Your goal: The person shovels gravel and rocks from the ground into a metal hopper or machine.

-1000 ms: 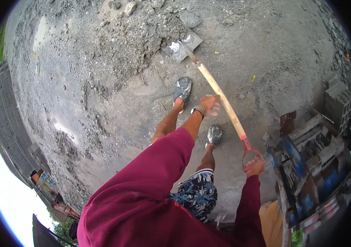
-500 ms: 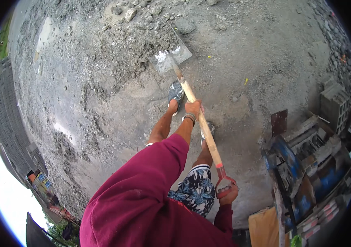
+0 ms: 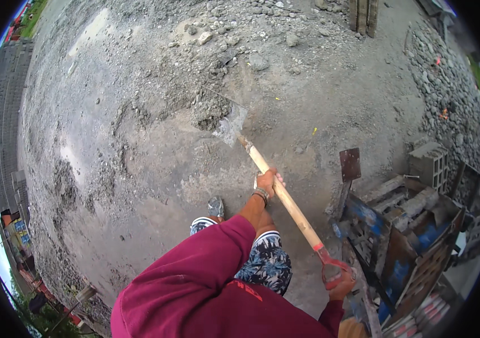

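A shovel (image 3: 294,209) slants across the view, with a pale wooden shaft and a red D-shaped grip. My left hand (image 3: 267,182) is wrapped round the shaft's middle, a band on its wrist. At the lower right my right hand (image 3: 341,283) is closed round the red grip. The wide metal blade (image 3: 232,125) lies low over the ground and bears a heap of wet grey gravel mix (image 3: 210,110). Part of the blade is hidden under that heap.
Loose stones (image 3: 205,38) lie beyond the blade. To the right stand a rusty, blue-stained metal machine (image 3: 414,225) and a hollow concrete block (image 3: 429,163), with a stone pile (image 3: 440,84) behind. A block wall (image 3: 0,112) runs along the far left.
The shovel has been drawn back toward me, and a heap of gravel mix now rests on its blade. My right hand moved rightward with the grip. My feet have shifted.
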Motion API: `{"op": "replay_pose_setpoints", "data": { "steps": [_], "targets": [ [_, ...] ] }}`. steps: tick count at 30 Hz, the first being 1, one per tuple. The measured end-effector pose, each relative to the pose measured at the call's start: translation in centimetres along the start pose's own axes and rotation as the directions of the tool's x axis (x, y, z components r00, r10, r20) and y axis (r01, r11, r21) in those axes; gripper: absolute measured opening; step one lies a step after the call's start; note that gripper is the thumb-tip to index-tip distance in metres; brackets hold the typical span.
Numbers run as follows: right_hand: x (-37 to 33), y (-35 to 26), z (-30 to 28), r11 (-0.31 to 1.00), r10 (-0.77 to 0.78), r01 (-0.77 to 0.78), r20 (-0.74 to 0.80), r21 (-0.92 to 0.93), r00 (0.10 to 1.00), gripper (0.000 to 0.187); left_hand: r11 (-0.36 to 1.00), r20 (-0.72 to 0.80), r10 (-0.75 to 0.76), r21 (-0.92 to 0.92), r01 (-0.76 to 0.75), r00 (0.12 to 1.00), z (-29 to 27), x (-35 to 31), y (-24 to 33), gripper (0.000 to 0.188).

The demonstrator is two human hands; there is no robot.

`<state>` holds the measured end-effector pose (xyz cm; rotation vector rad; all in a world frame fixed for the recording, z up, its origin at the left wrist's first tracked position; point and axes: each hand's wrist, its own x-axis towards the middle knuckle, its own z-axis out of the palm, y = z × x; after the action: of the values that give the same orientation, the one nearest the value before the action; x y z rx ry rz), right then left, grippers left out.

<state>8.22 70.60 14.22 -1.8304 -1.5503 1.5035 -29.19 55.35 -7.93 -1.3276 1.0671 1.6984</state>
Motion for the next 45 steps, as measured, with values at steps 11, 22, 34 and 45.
{"op": "replay_pose_setpoints", "data": {
  "steps": [11,22,34,45],
  "targets": [
    [-13.6,-1.5,10.6,0.804,-0.173,0.536,0.760,-0.258,0.626,0.012,0.734,-0.110,0.118,-0.660,-0.161,0.987,-41.4,-9.3,0.4,0.017],
    [-43.6,2.7,27.3,0.727,-0.378,0.427,0.833,0.538,-0.405,0.026,0.206,-0.824,0.485,-0.216,-0.954,0.292,-80.0,-41.3,2.2,0.021],
    [-23.3,-2.3,8.4,0.885,0.304,-0.463,0.811,-0.046,0.500,0.044,0.797,-0.112,0.256,-0.538,-0.275,0.960,-42.9,-15.8,2.1,0.015],
    [-10.3,-4.7,10.4,0.838,0.341,-0.435,0.308,0.330,0.888,0.042,0.981,-0.024,-0.127,0.147,0.129,0.992,-6.5,-0.1,-3.0,0.019]
  ]
}}
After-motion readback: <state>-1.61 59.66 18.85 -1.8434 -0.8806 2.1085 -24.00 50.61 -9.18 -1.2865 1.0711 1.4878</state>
